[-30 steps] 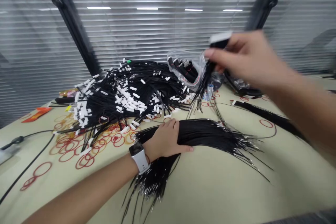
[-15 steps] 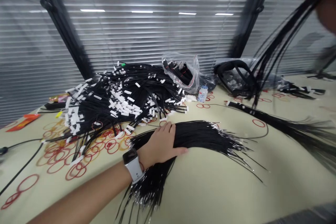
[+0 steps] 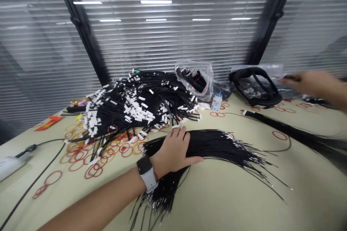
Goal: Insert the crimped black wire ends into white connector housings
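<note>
The right hand (image 3: 311, 85), no longer trailing black wires, has moved down beside the clear plastic bag (image 3: 271, 71).

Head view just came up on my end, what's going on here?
A person is working at a cream table. Their left hand rests flat on a fanned bundle of black wires with metal-tipped ends. Their right hand, at the right edge, is beside a black loop; what it holds, if anything, is hard to tell. Behind the bundle sits a large heap of black wires with white connectors, partly over red rubber bands, next to a clear plastic bag of cables.
</note>
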A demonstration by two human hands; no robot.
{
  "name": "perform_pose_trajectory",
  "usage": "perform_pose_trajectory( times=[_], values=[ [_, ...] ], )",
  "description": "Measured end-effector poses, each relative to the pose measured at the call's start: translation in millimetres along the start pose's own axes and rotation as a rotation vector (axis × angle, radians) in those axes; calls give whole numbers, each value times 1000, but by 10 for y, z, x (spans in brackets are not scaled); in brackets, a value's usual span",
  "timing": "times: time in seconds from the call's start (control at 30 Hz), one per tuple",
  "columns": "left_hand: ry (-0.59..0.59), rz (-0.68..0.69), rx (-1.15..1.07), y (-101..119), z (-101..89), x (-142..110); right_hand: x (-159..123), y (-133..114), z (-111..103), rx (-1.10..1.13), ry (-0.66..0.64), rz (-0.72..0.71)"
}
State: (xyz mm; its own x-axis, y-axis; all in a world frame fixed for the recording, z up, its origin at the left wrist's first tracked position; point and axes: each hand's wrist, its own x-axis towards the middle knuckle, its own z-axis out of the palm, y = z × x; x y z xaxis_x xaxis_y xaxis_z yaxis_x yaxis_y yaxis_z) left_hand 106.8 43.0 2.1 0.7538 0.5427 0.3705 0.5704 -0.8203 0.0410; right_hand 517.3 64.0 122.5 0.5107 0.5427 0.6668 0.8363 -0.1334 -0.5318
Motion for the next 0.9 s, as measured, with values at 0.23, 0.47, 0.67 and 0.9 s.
perform_pose_trajectory(
  times=[0.23,0.47,0.67,0.9],
  values=[
    [-31,133,143,68,-98,13,-808,-191,996,-67,-249,-240],
    [-61,59,189,61,-262,-205,-1296,-1690,1624,93,-413,-723],
    [-77,-133,115,-100,-552,-534,-1364,-2598,1974,82,-340,-750],
    [-10,-377,-165,-339,-663,-662,-835,-3002,2004,82,-233,-591]
  ],
)
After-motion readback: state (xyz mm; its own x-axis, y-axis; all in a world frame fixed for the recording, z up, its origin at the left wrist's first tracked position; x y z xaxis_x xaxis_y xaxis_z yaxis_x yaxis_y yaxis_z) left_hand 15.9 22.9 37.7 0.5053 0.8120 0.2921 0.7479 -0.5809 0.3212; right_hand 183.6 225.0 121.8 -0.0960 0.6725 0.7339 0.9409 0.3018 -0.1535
